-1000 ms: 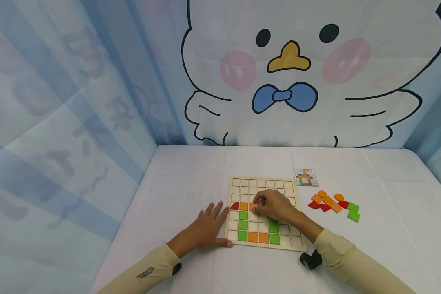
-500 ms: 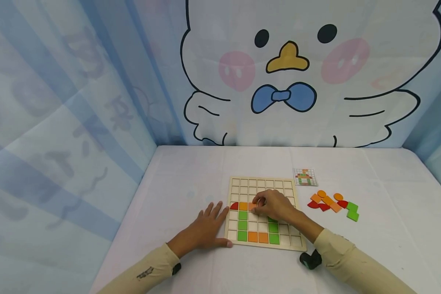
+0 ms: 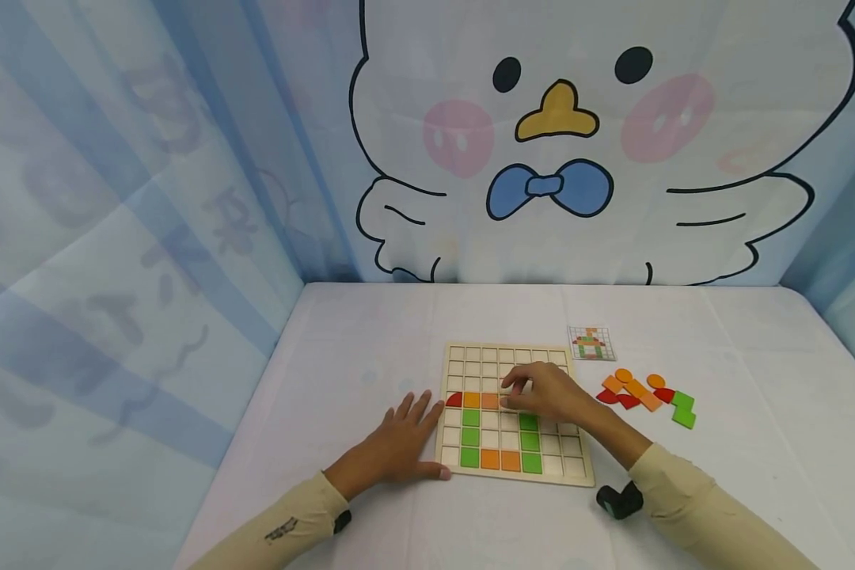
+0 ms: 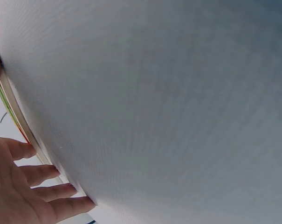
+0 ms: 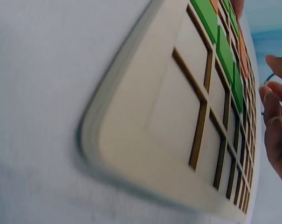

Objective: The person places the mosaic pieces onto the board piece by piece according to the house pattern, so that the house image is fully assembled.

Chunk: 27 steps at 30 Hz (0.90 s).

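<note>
A square wooden grid board [image 3: 553,465] lies on the table, partly filled with coloured tiles. My left hand [image 3: 399,447] rests at its left edge, fingers spread and straight; the left wrist view shows those fingertips [image 4: 66,190] along the board's edge. My right hand [image 3: 552,393] hovers over the board's middle right, thumb and index finger apart with nothing between them. Just left of its fingertips sits an orange square tile [image 3: 489,400], in a row with another orange tile [image 3: 472,400] and a red rounded tile [image 3: 454,400]. Green tiles [image 3: 471,437] form two columns below, with orange squares [image 3: 500,460] between their feet.
Right of the board lies a loose group of orange, red and green pieces [image 3: 641,390]. A small pattern card [image 3: 592,343] is beside the board's top right corner. A cartoon-printed curtain [image 3: 549,245] hangs behind the table [image 3: 356,340].
My right hand has let go of the orange square tile, which stays in its cell, and has shifted right with its fingers parted. The left hand has not moved.
</note>
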Each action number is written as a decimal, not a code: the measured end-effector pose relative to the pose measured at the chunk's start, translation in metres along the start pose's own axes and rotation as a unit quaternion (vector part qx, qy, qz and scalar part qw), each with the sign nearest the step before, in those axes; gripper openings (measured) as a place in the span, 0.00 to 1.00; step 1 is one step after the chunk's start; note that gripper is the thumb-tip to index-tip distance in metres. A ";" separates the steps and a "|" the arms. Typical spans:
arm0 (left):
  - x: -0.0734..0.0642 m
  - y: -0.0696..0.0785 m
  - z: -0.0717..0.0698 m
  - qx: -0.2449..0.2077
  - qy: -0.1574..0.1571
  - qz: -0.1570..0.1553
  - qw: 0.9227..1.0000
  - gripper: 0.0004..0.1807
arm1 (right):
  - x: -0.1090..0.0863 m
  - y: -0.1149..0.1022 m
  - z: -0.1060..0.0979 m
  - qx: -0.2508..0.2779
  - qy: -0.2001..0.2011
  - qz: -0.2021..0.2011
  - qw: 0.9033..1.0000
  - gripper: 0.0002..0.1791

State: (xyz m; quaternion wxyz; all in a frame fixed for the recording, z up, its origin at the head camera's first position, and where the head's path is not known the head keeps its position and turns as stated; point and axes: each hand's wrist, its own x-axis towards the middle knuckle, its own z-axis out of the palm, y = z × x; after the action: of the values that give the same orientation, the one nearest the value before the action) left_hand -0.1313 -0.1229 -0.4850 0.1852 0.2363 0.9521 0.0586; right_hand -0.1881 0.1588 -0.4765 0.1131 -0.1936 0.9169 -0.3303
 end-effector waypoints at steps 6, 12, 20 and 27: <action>0.001 -0.001 0.002 0.005 0.003 0.002 1.000 0.59 | -0.010 0.015 -0.014 0.013 -0.002 -0.015 1.000 0.15; 0.001 -0.003 0.005 0.010 0.010 0.005 1.000 0.59 | -0.022 0.025 -0.028 0.038 0.001 -0.004 0.999 0.15; 0.001 -0.002 0.005 0.006 0.016 0.008 1.000 0.59 | -0.038 0.044 -0.044 0.029 0.012 -0.018 0.999 0.16; 0.001 -0.004 0.005 0.008 0.011 0.007 1.000 0.59 | -0.056 0.061 -0.062 0.040 0.022 0.016 0.999 0.17</action>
State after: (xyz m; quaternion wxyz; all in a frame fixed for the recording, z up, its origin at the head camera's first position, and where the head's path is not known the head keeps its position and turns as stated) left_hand -0.1321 -0.1252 -0.4907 0.1722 0.2439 0.9528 0.0555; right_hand -0.1754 0.2604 -0.4650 0.1061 -0.1666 0.9083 -0.3688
